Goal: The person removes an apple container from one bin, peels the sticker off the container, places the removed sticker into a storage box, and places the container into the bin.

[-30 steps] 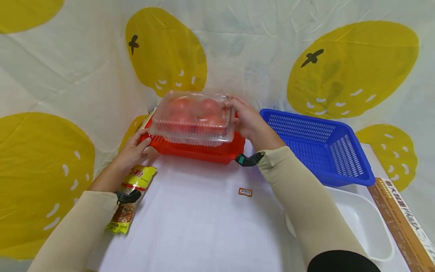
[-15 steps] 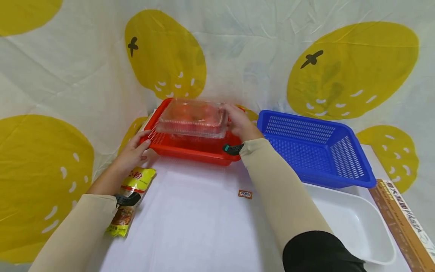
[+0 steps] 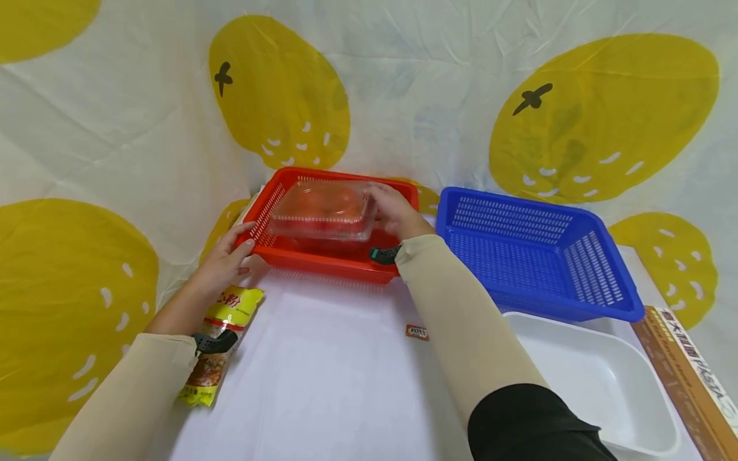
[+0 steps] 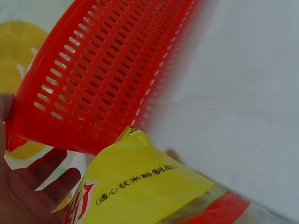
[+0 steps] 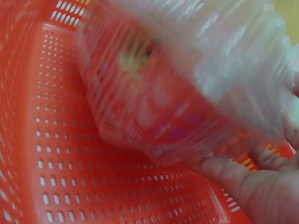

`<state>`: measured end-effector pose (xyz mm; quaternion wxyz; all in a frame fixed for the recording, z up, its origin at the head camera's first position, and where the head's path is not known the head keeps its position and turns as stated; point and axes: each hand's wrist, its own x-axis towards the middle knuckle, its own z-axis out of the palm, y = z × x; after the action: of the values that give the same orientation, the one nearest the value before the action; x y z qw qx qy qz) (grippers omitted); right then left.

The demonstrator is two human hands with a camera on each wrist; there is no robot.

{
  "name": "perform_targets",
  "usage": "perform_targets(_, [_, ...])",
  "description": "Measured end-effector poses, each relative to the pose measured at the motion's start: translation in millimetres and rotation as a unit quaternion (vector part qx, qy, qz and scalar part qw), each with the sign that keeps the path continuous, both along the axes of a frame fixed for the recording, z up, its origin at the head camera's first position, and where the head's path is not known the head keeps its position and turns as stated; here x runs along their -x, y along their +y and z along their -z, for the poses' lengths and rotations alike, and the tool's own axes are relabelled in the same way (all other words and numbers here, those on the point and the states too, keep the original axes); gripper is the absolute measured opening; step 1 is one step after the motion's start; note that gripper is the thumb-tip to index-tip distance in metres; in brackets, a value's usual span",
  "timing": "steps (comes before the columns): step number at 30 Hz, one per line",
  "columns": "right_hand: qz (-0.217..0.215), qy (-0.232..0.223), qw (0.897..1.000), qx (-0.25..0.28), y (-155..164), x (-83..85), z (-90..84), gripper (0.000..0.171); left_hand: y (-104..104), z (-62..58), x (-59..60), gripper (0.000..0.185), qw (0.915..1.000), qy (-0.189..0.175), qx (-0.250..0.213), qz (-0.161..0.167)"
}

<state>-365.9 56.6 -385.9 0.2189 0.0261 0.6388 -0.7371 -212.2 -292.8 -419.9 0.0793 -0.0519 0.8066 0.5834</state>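
Note:
A clear plastic clamshell box of tomatoes (image 3: 323,208) (image 5: 173,88) sits low inside the red perforated basket (image 3: 277,200) (image 4: 107,70) (image 5: 42,154). My right hand (image 3: 393,210) (image 5: 252,179) grips the box at its right end, fingers curled under its edge. With straight fingers my left hand (image 3: 226,261) (image 4: 32,186) rests against the red basket's front left corner and holds nothing. A yellow noodle packet (image 3: 221,336) (image 4: 149,191) lies under the left wrist, touching the basket's wall.
A blue perforated basket (image 3: 588,269) stands right of the red one. A white tray (image 3: 646,397) lies in front of it, with a brown pasta box (image 3: 688,374) at the far right. A small sachet (image 3: 416,331) lies on the white table.
The right hand has lowered the box of tomatoes from above the red basket's rim down into the basket. The left hand has stayed at the basket's corner.

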Motion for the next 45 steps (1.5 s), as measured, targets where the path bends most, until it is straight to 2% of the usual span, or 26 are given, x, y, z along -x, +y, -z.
perform_targets(9, [-0.041, -0.005, 0.999, 0.001, -12.3, -1.0, -0.6, 0.057, -3.1, -2.3, -5.2, 0.062, 0.9999, 0.008, 0.002, 0.006])
perform_targets(19, [-0.065, -0.008, 0.997, -0.04, -18.2, -0.9, 1.3, 0.071, -7.7, -3.0, -9.1, 0.062, 0.9998, 0.016, 0.007, 0.011])
perform_targets(28, [-0.047, -0.027, 0.996, -0.068, -13.7, -0.6, 2.9, 0.073, -6.1, -2.8, -6.6, 0.064, 0.9998, 0.01, 0.004, 0.017])
perform_targets(35, [-0.01, -0.02, 0.997, -0.067, -6.0, 1.4, 0.1, 0.064, -3.2, -2.9, -4.6, 0.065, 0.9997, 0.009, 0.011, 0.018])
perform_targets(45, [-0.018, 0.003, 0.994, -0.107, 3.4, -0.8, -13.2, 0.055, -0.6, -0.5, -2.9, 0.064, 0.9997, 0.004, 0.02, 0.016])
